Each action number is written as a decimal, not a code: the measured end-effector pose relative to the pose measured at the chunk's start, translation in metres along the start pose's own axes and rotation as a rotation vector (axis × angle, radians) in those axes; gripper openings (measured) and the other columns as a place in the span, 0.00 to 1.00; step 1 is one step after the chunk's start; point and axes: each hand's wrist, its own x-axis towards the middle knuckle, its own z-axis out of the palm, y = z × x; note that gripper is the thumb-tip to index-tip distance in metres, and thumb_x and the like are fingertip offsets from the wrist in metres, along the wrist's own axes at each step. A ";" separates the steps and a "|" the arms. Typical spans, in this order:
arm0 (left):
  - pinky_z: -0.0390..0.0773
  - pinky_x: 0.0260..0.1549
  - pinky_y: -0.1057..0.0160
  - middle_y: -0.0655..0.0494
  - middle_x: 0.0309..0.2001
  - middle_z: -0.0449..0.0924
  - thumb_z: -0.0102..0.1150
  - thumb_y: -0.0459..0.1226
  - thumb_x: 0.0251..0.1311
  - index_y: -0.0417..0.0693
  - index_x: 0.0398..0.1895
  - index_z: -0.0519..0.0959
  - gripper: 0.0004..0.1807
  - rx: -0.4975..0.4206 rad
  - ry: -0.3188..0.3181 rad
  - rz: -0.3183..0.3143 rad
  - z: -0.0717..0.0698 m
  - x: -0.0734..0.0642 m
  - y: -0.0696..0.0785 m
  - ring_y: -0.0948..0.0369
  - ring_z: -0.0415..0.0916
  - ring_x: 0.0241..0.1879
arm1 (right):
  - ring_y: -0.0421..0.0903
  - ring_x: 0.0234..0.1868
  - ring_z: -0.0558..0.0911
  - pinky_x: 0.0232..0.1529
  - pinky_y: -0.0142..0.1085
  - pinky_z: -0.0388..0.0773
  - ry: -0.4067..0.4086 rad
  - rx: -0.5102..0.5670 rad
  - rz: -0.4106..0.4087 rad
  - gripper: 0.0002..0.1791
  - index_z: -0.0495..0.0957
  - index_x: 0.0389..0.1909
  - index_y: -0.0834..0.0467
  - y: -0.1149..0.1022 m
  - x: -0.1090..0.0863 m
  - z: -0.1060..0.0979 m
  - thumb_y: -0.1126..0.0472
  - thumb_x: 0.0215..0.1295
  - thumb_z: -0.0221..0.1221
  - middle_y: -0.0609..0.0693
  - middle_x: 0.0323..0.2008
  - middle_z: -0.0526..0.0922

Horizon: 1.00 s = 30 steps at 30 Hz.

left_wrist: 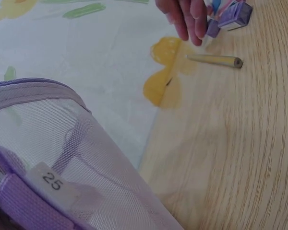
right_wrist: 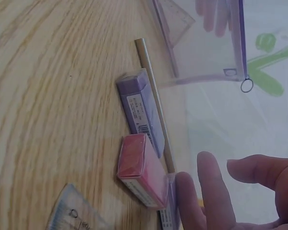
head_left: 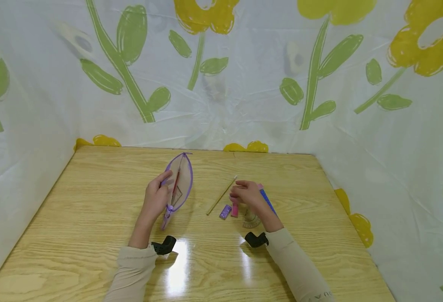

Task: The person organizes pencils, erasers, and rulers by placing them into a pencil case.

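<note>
Low in the head view, you wear a beige left sleeve [head_left: 132, 268] and matching right sleeve [head_left: 294, 264] with dark lettering [head_left: 321, 296], plus an angular black device [head_left: 164, 246] at each wrist.

Head view: even, moderately bright light. Two white glare streaks lie on your yellow wood-grain tabletop [head_left: 104, 201], near your black plastic wrist mounts [head_left: 164, 246]; soft shadows fall beside the mounts. Wide-angle stretch shows in the white flower-printed sheeting [head_left: 251, 63] toward the frame edges. Left wrist view: dimmer, greyish; the white label marked 25 [left_wrist: 52, 183] on your lilac mesh pouch [left_wrist: 115, 177] reads clearly, your right hand [left_wrist: 187, 17] looks softer. Right wrist view: hazy, pale; fine print on the purple wrapped block [right_wrist: 140, 115] blurs.
</note>
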 end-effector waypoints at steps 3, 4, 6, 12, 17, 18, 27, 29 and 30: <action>0.68 0.72 0.46 0.39 0.78 0.56 0.29 0.27 0.70 0.31 0.77 0.57 0.31 0.005 0.002 -0.003 0.000 0.000 0.000 0.43 0.60 0.74 | 0.62 0.58 0.82 0.49 0.40 0.88 -0.014 0.012 0.007 0.33 0.54 0.76 0.72 -0.001 0.003 0.002 0.69 0.74 0.53 0.73 0.66 0.70; 0.68 0.72 0.46 0.39 0.78 0.57 0.29 0.27 0.70 0.31 0.76 0.58 0.31 0.009 0.006 0.000 0.000 -0.001 0.000 0.43 0.60 0.74 | 0.61 0.57 0.82 0.49 0.40 0.88 -0.019 0.012 0.006 0.34 0.53 0.76 0.72 -0.001 0.004 0.003 0.69 0.74 0.53 0.72 0.66 0.70; 0.68 0.72 0.46 0.39 0.78 0.57 0.29 0.27 0.70 0.31 0.76 0.58 0.31 0.018 0.011 0.002 -0.001 -0.001 0.000 0.42 0.61 0.74 | 0.60 0.57 0.82 0.49 0.40 0.88 -0.023 0.012 0.011 0.34 0.53 0.76 0.71 -0.002 0.006 0.004 0.69 0.73 0.53 0.72 0.66 0.70; 0.69 0.71 0.46 0.39 0.77 0.58 0.29 0.27 0.70 0.31 0.76 0.59 0.31 0.044 0.028 0.007 -0.003 0.001 -0.003 0.42 0.61 0.74 | 0.61 0.57 0.82 0.48 0.39 0.88 -0.023 -0.016 0.014 0.34 0.54 0.76 0.71 -0.002 0.011 0.009 0.68 0.73 0.54 0.72 0.66 0.70; 0.70 0.71 0.46 0.39 0.77 0.58 0.29 0.28 0.70 0.31 0.76 0.59 0.31 0.059 0.034 0.013 -0.005 0.001 -0.004 0.42 0.61 0.74 | 0.61 0.57 0.82 0.50 0.39 0.88 -0.023 -0.022 0.013 0.36 0.54 0.77 0.69 -0.003 0.015 0.013 0.67 0.73 0.56 0.70 0.67 0.70; 0.70 0.70 0.46 0.39 0.77 0.58 0.29 0.28 0.70 0.31 0.76 0.59 0.31 0.060 0.034 0.016 -0.006 0.001 -0.004 0.42 0.61 0.74 | 0.61 0.57 0.82 0.50 0.40 0.88 -0.020 -0.024 0.015 0.36 0.54 0.77 0.69 -0.003 0.016 0.013 0.66 0.73 0.56 0.69 0.67 0.70; 0.70 0.70 0.44 0.37 0.77 0.58 0.29 0.27 0.70 0.29 0.76 0.59 0.30 0.048 0.042 0.035 -0.008 0.003 -0.002 0.42 0.62 0.73 | 0.57 0.46 0.87 0.40 0.39 0.89 0.088 -0.187 0.011 0.38 0.58 0.75 0.69 -0.001 0.035 0.026 0.62 0.69 0.62 0.67 0.64 0.72; 0.70 0.70 0.44 0.37 0.77 0.59 0.29 0.27 0.70 0.29 0.75 0.59 0.30 0.048 0.044 0.038 -0.008 0.003 -0.002 0.42 0.62 0.73 | 0.57 0.48 0.86 0.43 0.40 0.89 0.102 -0.223 0.008 0.39 0.58 0.74 0.69 -0.002 0.037 0.031 0.61 0.68 0.63 0.67 0.63 0.73; 0.70 0.69 0.44 0.37 0.77 0.59 0.28 0.27 0.70 0.29 0.75 0.59 0.30 0.047 0.044 0.040 -0.008 0.003 -0.002 0.42 0.62 0.73 | 0.56 0.49 0.85 0.45 0.40 0.88 0.111 -0.251 -0.001 0.39 0.58 0.74 0.69 -0.003 0.039 0.033 0.60 0.68 0.64 0.66 0.62 0.74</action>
